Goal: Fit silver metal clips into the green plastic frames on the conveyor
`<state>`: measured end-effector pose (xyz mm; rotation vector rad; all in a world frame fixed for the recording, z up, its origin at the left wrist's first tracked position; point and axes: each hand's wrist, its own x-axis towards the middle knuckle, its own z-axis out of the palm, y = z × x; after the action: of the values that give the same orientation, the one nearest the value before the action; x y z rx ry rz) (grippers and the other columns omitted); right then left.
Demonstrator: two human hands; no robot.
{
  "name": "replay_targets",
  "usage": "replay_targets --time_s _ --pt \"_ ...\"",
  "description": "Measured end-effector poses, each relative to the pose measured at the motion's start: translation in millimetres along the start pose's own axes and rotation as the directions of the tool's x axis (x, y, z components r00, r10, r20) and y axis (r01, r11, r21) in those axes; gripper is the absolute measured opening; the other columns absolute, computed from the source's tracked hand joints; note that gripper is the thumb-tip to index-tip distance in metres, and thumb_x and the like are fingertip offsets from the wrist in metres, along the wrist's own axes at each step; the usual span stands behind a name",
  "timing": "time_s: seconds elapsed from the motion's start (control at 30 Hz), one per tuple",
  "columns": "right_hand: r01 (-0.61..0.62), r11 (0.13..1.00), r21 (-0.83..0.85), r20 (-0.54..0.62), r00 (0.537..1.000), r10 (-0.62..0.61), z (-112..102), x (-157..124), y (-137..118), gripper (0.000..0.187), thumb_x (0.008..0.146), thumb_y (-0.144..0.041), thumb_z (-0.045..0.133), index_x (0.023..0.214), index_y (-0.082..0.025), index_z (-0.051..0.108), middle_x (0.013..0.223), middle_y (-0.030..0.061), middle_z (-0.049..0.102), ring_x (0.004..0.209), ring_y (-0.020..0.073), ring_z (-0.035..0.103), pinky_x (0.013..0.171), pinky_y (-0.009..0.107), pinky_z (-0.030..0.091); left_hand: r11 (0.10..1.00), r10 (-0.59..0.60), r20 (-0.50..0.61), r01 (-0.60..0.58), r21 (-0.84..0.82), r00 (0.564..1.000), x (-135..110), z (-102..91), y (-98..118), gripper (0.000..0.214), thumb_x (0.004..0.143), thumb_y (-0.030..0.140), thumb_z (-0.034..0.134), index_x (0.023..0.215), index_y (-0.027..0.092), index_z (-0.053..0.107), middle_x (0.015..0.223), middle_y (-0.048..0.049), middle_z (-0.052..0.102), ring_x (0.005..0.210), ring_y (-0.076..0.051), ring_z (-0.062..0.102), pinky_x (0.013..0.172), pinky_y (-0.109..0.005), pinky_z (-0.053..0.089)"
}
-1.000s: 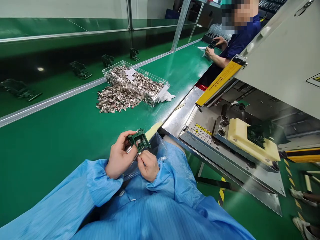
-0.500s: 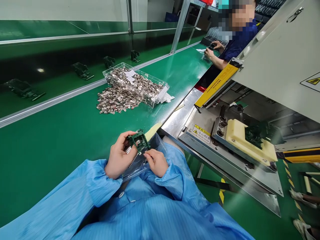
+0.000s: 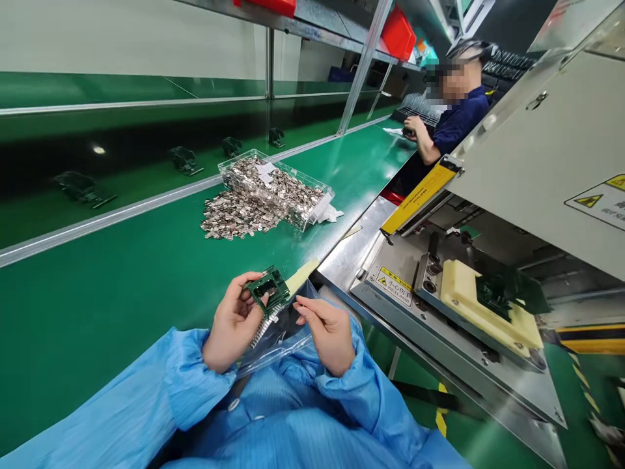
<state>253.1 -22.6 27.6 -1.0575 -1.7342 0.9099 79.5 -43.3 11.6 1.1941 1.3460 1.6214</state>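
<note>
My left hand (image 3: 233, 324) grips a dark green plastic frame (image 3: 272, 280) with a rectangular opening, holding it tilted above my lap. Just right of the frame and apart from it is my right hand (image 3: 331, 331). Its thumb and forefinger are pinched together; whatever may be between them is too small to make out. A ribbed silvery strip (image 3: 263, 327) shows below the frame, beside my left fingers. Under both hands a clear plastic bag (image 3: 280, 348) lies over my lap. A pale yellow strip (image 3: 303, 275) sticks out behind the frame at the table edge.
Small metal pieces (image 3: 234, 218) lie heaped on the green table (image 3: 161, 286), beside a clear box (image 3: 317, 215) full of them. To the right stands a press machine (image 3: 390, 260) with a cream fixture (image 3: 459, 293). A co-worker (image 3: 456, 107) sits beyond it.
My right hand has drawn back to the right, away from the green frame, fingers still pinched. The frame has tipped to a flatter angle in my left hand. The view has tilted upward.
</note>
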Motion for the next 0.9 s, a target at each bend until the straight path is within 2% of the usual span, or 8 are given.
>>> replay_targets --time_s 0.13,0.23,0.3,0.43,0.57,0.77,0.9 --pt "0.024 0.996 0.085 -0.175 0.984 -0.009 18 7 -9 0.008 0.080 -0.023 0.069 0.085 -0.023 0.076 0.081 0.0047 0.070 0.072 0.0188 0.064 0.063 0.031 0.052 0.998 -0.004 0.008 0.005 -0.064 1.000 -1 0.9 0 0.034 0.081 0.027 0.062 0.113 0.021 0.051 0.087 -0.0019 0.061 0.072 -0.012 0.060 0.063 -0.020 0.050" --pt "-0.048 0.993 0.109 -0.160 0.985 0.065 29 11 -9 0.008 0.079 -0.020 0.065 0.082 -0.020 0.072 0.074 0.0030 0.067 0.065 0.0167 0.060 0.058 0.028 0.050 0.996 -0.005 0.022 0.007 -0.089 1.000 -2 -0.1 -3 0.035 0.082 0.024 0.061 0.115 0.022 0.050 0.094 -0.0035 0.062 0.081 -0.013 0.062 0.069 -0.021 0.051" --pt "-0.041 0.994 0.097 -0.130 0.990 0.053 35 14 -11 0.010 0.081 -0.017 0.062 0.083 -0.020 0.071 0.076 0.0028 0.065 0.066 0.0162 0.059 0.060 0.028 0.049 0.995 0.001 0.027 0.001 -0.103 1.000 -3 -0.8 -5 0.034 0.083 0.023 0.059 0.116 0.022 0.050 0.098 -0.0046 0.062 0.085 -0.014 0.063 0.072 -0.022 0.052" --pt "0.060 0.997 0.042 -0.148 0.987 -0.053 43 17 -17 0.008 0.081 -0.018 0.063 0.081 -0.021 0.070 0.090 0.0060 0.059 0.084 0.0197 0.058 0.073 0.033 0.050 0.993 0.027 0.056 -0.020 -0.113 0.998 -6 -2.0 -7 0.033 0.086 0.023 0.057 0.118 0.023 0.049 0.103 -0.0059 0.063 0.087 -0.015 0.064 0.073 -0.024 0.054" --pt "0.017 1.000 0.009 -0.167 0.986 -0.016 52 17 -18 0.009 0.080 -0.016 0.064 0.082 -0.021 0.071 0.100 0.0080 0.055 0.094 0.0220 0.055 0.083 0.037 0.048 0.994 0.043 0.073 -0.035 -0.103 0.996 -7 -2.9 -6 0.033 0.087 0.022 0.055 0.120 0.024 0.048 0.103 -0.0062 0.063 0.088 -0.015 0.064 0.075 -0.025 0.054" --pt "-0.018 0.999 0.032 -0.215 0.976 0.024 58 16 -18 0.003 0.079 -0.020 0.065 0.077 -0.019 0.067 0.105 0.0086 0.054 0.098 0.0228 0.054 0.087 0.037 0.045 0.993 0.066 0.040 -0.061 -0.100 0.997 -7 -2.9 -2 0.031 0.085 0.020 0.057 0.116 0.023 0.052 0.103 -0.0054 0.064 0.086 -0.015 0.065 0.073 -0.023 0.055" --pt "-0.034 0.997 0.073 -0.247 0.968 0.052 63 15 -20 0.007 0.082 -0.022 0.063 0.075 -0.019 0.062 0.109 0.0082 0.054 0.102 0.0218 0.055 0.088 0.036 0.045 0.993 0.076 0.041 -0.072 -0.098 0.996 -7 -2.2 1 0.032 0.084 0.017 0.056 0.116 0.024 0.052 0.104 -0.0046 0.065 0.088 -0.014 0.065 0.074 -0.021 0.055"
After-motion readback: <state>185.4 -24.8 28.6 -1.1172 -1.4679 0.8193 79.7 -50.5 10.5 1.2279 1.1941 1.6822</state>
